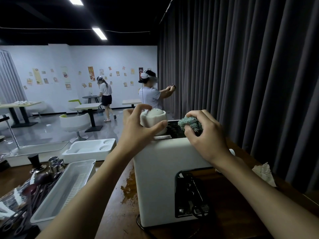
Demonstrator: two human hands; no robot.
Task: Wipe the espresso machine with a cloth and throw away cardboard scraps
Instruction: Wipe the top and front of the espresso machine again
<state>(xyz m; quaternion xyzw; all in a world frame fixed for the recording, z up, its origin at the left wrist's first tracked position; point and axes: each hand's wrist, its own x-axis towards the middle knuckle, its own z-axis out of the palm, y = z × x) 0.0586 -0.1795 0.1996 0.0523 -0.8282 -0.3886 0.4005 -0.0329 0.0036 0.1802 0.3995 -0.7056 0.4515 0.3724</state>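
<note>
Atop the espresso machine (155, 169), right hand (205, 133) presses cloth (190, 124) near its edge.

A dark curtain (241, 75) hangs along the right side. The far wall (77, 57) is pale, dotted with small posters (91, 73). Ceiling lights (99, 33) glow against a black ceiling. On the glossy grey floor (43, 131) stand tables (88, 106) and white chairs (75, 123) — two people among them.

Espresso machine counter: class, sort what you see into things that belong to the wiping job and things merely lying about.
In the job:
espresso machine
green cloth, bunched in the right hand
white cup, at the left hand

Lying about:
white plastic bin
white tray
tamper
crumpled paper
</note>
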